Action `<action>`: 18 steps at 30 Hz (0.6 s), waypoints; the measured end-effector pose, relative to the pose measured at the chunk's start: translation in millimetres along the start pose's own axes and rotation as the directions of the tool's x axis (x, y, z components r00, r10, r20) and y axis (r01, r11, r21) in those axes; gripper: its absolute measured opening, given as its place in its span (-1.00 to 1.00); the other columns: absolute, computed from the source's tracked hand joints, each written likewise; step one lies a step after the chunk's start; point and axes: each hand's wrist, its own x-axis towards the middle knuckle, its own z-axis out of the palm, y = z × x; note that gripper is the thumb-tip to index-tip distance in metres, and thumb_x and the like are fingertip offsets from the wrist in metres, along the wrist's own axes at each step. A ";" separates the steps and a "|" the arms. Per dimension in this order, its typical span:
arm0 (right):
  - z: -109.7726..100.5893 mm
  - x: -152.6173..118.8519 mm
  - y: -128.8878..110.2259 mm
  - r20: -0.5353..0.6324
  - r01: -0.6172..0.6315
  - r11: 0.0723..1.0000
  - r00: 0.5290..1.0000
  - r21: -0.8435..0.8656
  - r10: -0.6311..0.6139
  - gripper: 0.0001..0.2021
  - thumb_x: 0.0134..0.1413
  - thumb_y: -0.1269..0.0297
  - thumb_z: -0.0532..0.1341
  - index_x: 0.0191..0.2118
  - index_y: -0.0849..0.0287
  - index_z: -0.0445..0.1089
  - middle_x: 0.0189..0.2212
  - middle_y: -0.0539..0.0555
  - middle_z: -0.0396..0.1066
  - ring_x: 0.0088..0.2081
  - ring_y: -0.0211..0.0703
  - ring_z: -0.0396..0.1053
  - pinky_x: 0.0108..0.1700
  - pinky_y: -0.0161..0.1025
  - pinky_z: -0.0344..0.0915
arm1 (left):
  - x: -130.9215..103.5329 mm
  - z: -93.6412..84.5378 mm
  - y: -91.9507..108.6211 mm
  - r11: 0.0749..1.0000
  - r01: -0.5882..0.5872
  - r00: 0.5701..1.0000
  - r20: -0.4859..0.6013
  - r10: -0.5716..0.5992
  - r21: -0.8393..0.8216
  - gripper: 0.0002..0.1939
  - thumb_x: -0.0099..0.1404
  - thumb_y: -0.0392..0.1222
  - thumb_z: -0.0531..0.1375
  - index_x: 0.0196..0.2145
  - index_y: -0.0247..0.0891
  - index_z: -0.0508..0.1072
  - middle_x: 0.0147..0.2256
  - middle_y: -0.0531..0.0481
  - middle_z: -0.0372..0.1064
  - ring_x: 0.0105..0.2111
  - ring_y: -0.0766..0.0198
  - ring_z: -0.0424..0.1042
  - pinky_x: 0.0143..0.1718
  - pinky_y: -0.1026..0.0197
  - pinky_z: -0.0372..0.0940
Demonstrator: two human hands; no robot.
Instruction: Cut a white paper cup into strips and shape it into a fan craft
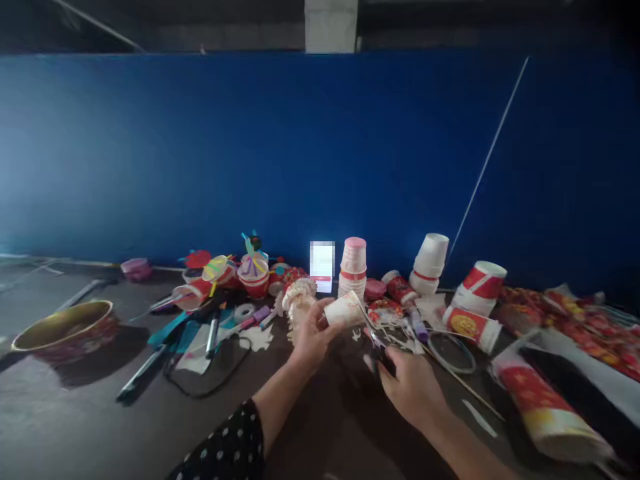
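Observation:
Near the middle of the table, my left hand is closed around a white paper cup lying on its side, its far end tipped to the right. My right hand grips a pair of scissors by dark handles. Their metal blades point up and left to the cup's rim; whether they touch it I cannot tell. Small white paper scraps lie just below the cup. Behind my left hand sits a pale, ruffled piece whose kind is unclear.
A lit phone screen and a cup stack stand behind the hands. More cups are at the right, beside red wrappers. Decorated cups, markers and a cable lie left, with a gold-rimmed bowl farther out.

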 end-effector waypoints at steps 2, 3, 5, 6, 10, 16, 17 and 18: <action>-1.7 -0.4 -0.4 -0.007 0.013 1.000 1.000 -0.005 -0.013 -0.75 0.13 0.16 0.03 -0.45 0.15 0.33 -0.58 0.09 0.44 -0.51 -0.07 0.39 -0.46 -0.27 0.05 | -1.6 -2.1 0.3 1.000 0.013 1.000 0.004 -0.013 0.006 -0.44 -0.11 -0.22 0.34 -0.13 -0.29 0.26 -0.28 -0.08 0.41 -0.31 0.20 0.41 -0.28 0.21 0.28; -2.4 -0.6 -0.7 -0.011 0.018 1.000 1.000 -0.006 -0.018 -0.74 0.13 0.15 0.03 -0.47 0.15 0.32 -0.59 0.09 0.44 -0.51 -0.08 0.39 -0.47 -0.27 0.04 | -2.2 -2.9 0.4 1.000 0.017 1.000 0.005 -0.017 0.006 -0.44 -0.11 -0.21 0.35 -0.13 -0.28 0.26 -0.28 -0.08 0.41 -0.30 0.19 0.41 -0.27 0.20 0.27; -3.2 -0.9 -1.1 -0.017 0.026 1.000 1.000 -0.005 -0.026 -0.71 0.13 0.14 0.02 -0.50 0.14 0.30 -0.61 0.08 0.42 -0.53 -0.11 0.37 -0.48 -0.28 0.03 | -2.9 -3.9 0.2 1.000 0.022 1.000 0.006 -0.022 0.001 -0.44 -0.11 -0.22 0.35 -0.13 -0.28 0.27 -0.29 -0.08 0.41 -0.30 0.18 0.41 -0.25 0.19 0.27; -3.4 -1.0 -1.3 -0.021 0.028 1.000 0.999 -0.002 -0.028 -0.70 0.14 0.12 0.02 -0.52 0.14 0.29 -0.62 0.07 0.42 -0.55 -0.12 0.37 -0.49 -0.28 0.03 | -3.0 -4.0 0.1 1.000 0.021 1.000 0.003 -0.021 -0.005 -0.44 -0.11 -0.23 0.35 -0.13 -0.28 0.27 -0.28 -0.08 0.41 -0.29 0.19 0.41 -0.25 0.19 0.27; -3.2 -1.6 -1.6 -0.036 0.039 0.999 0.999 -0.001 -0.039 -0.67 0.15 0.10 0.00 -0.55 0.13 0.26 -0.66 0.05 0.39 -0.59 -0.16 0.34 -0.52 -0.29 0.00 | -2.6 -3.5 -0.7 0.998 -0.005 1.000 -0.004 0.005 -0.058 -0.42 -0.14 -0.27 0.36 -0.12 -0.27 0.29 -0.24 -0.07 0.40 -0.26 0.21 0.39 -0.23 0.22 0.26; -2.0 -2.0 -2.1 -0.041 0.031 0.999 0.999 -0.011 -0.032 -0.68 0.14 0.10 0.02 -0.56 0.13 0.23 -0.65 0.04 0.40 -0.57 -0.15 0.36 -0.51 -0.29 -0.01 | -3.2 -3.9 -2.7 0.993 0.072 0.996 -0.039 -0.076 -0.095 -0.39 -0.07 -0.10 0.35 -0.07 -0.28 0.26 -0.34 -0.03 0.41 -0.40 0.29 0.39 -0.38 0.28 0.25; -1.8 -2.0 -2.2 -0.036 0.028 0.999 0.999 -0.017 -0.029 -0.68 0.14 0.10 0.02 -0.56 0.13 0.22 -0.65 0.04 0.39 -0.57 -0.15 0.36 -0.51 -0.29 -0.01 | -3.5 -3.9 -2.7 0.991 0.102 0.993 -0.042 -0.106 -0.086 -0.39 -0.05 -0.05 0.34 -0.07 -0.28 0.26 -0.38 -0.02 0.40 -0.46 0.32 0.38 -0.43 0.30 0.24; -1.7 -2.2 -2.3 -0.033 0.025 0.999 0.999 -0.022 -0.026 -0.68 0.14 0.10 0.02 -0.56 0.13 0.22 -0.65 0.04 0.39 -0.57 -0.15 0.36 -0.51 -0.29 -0.01 | -3.7 -3.7 -2.4 0.988 0.127 0.991 -0.037 -0.131 -0.082 -0.40 -0.05 -0.01 0.33 -0.08 -0.28 0.27 -0.40 -0.01 0.40 -0.49 0.33 0.37 -0.46 0.30 0.23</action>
